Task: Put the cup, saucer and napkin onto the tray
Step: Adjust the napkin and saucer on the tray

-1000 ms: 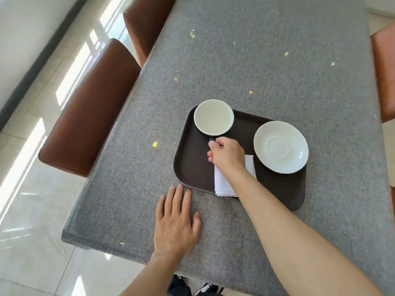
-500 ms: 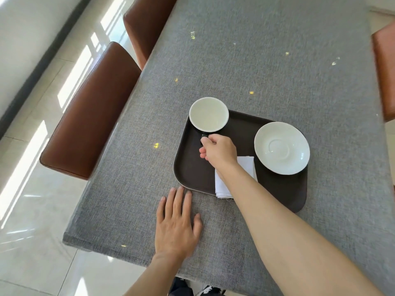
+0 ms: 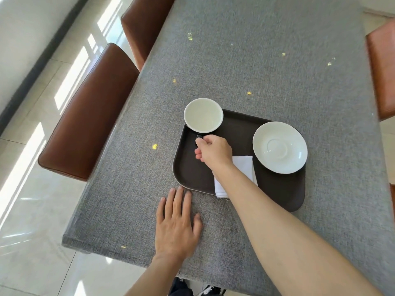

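A dark brown tray (image 3: 192, 174) lies on the grey table. The cup (image 3: 203, 115), white inside and dark outside, is at the tray's far left corner, overhanging its rim. My right hand (image 3: 214, 152) is closed on the cup's dark handle. A white saucer (image 3: 280, 147) rests on the tray's right side. The folded white napkin (image 3: 245, 167) lies on the tray between them, partly hidden under my right forearm. My left hand (image 3: 176, 225) lies flat on the table, fingers spread, fingertips just short of the tray's near edge.
The grey cloth-covered table (image 3: 256, 60) stretches away from me. Two brown chairs (image 3: 89, 116) stand along its left side and another brown chair (image 3: 382, 71) at the right. The table's near edge is close below my left hand.
My right hand has shifted the cup to the left, towards the tray's far left corner. My left hand stays flat on the table.
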